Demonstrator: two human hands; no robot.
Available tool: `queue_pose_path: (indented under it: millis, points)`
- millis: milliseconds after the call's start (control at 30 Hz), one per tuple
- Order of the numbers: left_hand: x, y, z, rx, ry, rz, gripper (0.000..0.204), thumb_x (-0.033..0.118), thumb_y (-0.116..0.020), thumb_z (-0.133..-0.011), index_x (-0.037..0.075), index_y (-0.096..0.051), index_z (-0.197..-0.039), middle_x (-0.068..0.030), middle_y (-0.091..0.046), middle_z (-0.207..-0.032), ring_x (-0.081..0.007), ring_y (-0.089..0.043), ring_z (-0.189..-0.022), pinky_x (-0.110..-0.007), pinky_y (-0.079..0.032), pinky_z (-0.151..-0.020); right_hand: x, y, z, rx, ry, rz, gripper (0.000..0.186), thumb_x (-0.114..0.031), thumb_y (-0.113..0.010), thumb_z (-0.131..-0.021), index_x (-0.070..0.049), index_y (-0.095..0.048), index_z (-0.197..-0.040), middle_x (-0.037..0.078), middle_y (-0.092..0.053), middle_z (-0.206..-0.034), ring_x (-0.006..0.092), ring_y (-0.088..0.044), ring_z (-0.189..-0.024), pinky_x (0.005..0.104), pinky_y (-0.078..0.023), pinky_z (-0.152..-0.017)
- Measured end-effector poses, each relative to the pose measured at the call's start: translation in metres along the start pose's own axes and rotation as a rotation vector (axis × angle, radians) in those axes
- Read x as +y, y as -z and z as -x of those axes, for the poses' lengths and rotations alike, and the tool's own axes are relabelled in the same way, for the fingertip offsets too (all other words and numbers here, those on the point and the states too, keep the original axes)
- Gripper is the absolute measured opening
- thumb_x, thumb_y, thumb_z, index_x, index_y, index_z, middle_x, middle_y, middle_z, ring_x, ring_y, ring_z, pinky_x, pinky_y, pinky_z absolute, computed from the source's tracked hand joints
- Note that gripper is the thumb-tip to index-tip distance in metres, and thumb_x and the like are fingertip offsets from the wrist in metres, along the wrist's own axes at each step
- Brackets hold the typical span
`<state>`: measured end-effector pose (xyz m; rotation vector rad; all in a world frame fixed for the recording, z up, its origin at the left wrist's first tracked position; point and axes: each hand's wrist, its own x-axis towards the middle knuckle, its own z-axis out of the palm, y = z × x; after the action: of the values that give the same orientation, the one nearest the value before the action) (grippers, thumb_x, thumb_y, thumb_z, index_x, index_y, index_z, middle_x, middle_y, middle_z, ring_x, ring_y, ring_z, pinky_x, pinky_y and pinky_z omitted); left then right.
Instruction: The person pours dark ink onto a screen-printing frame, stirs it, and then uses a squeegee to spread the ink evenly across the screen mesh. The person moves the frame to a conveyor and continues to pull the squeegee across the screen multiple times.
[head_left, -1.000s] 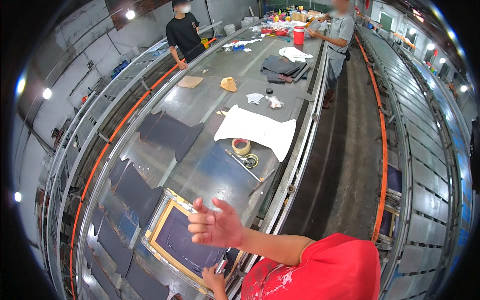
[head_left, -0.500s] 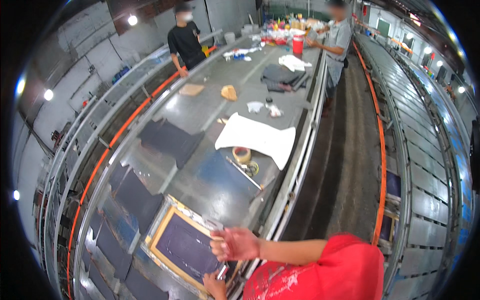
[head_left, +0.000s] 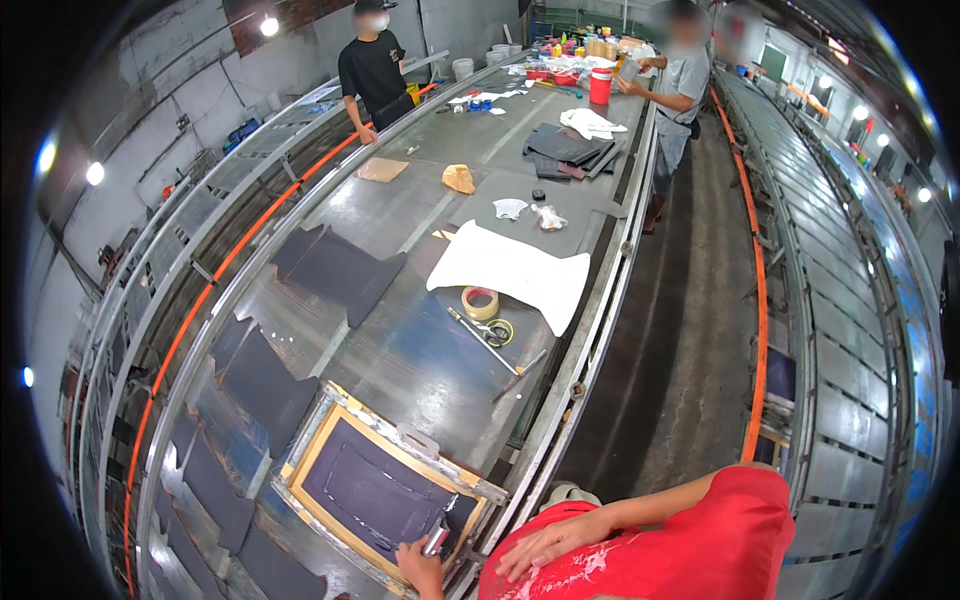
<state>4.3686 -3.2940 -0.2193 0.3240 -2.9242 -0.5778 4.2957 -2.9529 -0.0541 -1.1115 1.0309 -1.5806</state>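
Note:
My left hand grips a metal-handled squeegee at the near right corner of a screen-printing frame with dark mesh and a yellow border. My right hand lies on the front of my red shirt, fingers spread and empty. Left of the frame, dark fabric pieces lie in a row along the long metal table. Farther up are a white cut piece, a tape roll, scissors and a rod.
A person in black stands at the table's far left, another in grey at its far right, near piled dark pieces, a red bucket and assorted containers. Rails with orange strips edge the aisles; a second long slatted table runs at right.
My right hand has come down from above the screen frame onto my shirt. My left hand stays on the squeegee, and the view has shifted slightly.

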Motion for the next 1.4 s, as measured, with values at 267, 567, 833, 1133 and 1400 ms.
queue_pose_path:
  millis: [267, 567, 833, 1133, 1400]
  points:
    - [-0.017, -0.009, -0.001, -0.002, -0.022, 0.009, 0.028, 0.014, -0.078, -0.064, 0.017, -0.077, -0.093, -0.0099, -0.058, -0.086, -0.0326, -0.056, -0.087, -0.045, -0.045, -0.076, 0.059, 0.002, 0.05, 0.281, -0.254, 0.393, 0.055, -0.043, -0.032, -0.107, -0.011, -0.035, -0.152, 0.015, -0.03, -0.159, 0.0281, -0.026, -0.148, 0.0388, -0.017, -0.121]
    - [-0.008, -0.01, -0.017, -0.015, -0.05, 0.026, 0.031, 0.009, -0.072, -0.065, 0.02, -0.078, -0.093, -0.0093, -0.057, -0.082, -0.0334, -0.056, -0.084, -0.045, -0.046, -0.074, 0.096, 0.072, 0.06, 0.383, -0.678, 0.918, 0.038, -0.042, -0.049, -0.099, -0.017, -0.067, -0.122, 0.015, -0.07, -0.109, 0.0352, -0.065, -0.1, 0.0457, -0.054, -0.083]
    - [-0.006, -0.012, 0.001, -0.093, -0.075, -0.082, 0.047, 0.018, -0.079, -0.07, 0.017, -0.068, -0.115, -0.0189, -0.06, -0.123, -0.0393, -0.056, -0.113, -0.047, -0.047, -0.092, 0.063, 0.151, -0.029, 0.722, -0.064, 1.183, 0.036, -0.03, -0.064, -0.09, -0.005, -0.066, -0.117, 0.017, -0.069, -0.108, 0.0333, -0.065, -0.098, 0.0429, -0.051, -0.089]
    - [0.033, 0.033, -0.015, 0.025, -0.073, 0.11, 0.045, -0.005, -0.067, -0.065, 0.015, -0.074, -0.104, -0.0049, -0.063, -0.095, -0.0302, -0.058, -0.09, -0.04, -0.048, -0.078, 0.129, 0.256, -0.124, 0.96, -0.426, 0.78, 0.06, -0.037, -0.069, -0.086, -0.011, -0.051, -0.137, 0.016, -0.07, -0.104, 0.0324, -0.068, -0.095, 0.0388, -0.052, -0.085]
    - [0.047, 0.024, -0.018, 0.077, 0.055, 0.161, 0.047, 0.002, -0.068, -0.067, 0.015, -0.07, -0.112, -0.0035, -0.07, -0.104, -0.0263, -0.063, -0.096, -0.039, -0.049, -0.082, 0.162, 0.284, -0.194, 0.978, -0.51, 0.777, 0.05, -0.031, -0.064, -0.091, -0.015, -0.05, -0.137, 0.013, -0.069, -0.091, 0.0198, -0.066, -0.072, 0.0338, -0.052, -0.068]
